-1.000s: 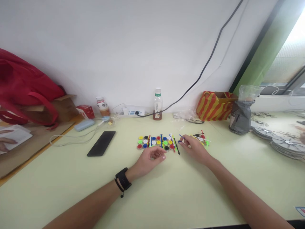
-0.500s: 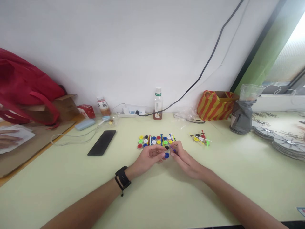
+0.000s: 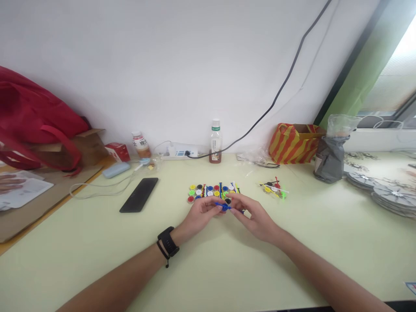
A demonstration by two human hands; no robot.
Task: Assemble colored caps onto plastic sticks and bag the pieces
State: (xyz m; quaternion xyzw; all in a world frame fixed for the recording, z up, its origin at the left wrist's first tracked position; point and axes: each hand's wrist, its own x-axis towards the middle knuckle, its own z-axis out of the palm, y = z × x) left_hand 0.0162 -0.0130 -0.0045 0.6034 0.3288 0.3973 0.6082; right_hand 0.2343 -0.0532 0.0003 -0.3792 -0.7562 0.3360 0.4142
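My left hand [image 3: 200, 215] pinches a small round blue plastic piece [image 3: 225, 207] between thumb and fingers, just above the table. A thin blue plastic stick [image 3: 219, 204] lies across or through that piece; which of the two I cannot tell. My right hand [image 3: 256, 219] has its thumb and fingertips closed on the stick's right part, close against the round piece. Right behind my hands, several round pieces [image 3: 199, 192] with coloured centres stand in rows, and bundles of coloured sticks [image 3: 221, 190] lie between them. My fingers hide part of the nearest row.
Loose pieces and sticks [image 3: 274, 189] lie in a small pile to the right. A black phone [image 3: 139, 195] rests at left, near a white cable. A bottle [image 3: 215, 143] stands by the wall. Another person's hand [image 3: 9, 183] is at the far left, beside stacked grey discs' opposite side.
The blue stick has come from my right hand's side onto the round blue piece, and my hands are closer together. The other person's hand at far left has shifted.
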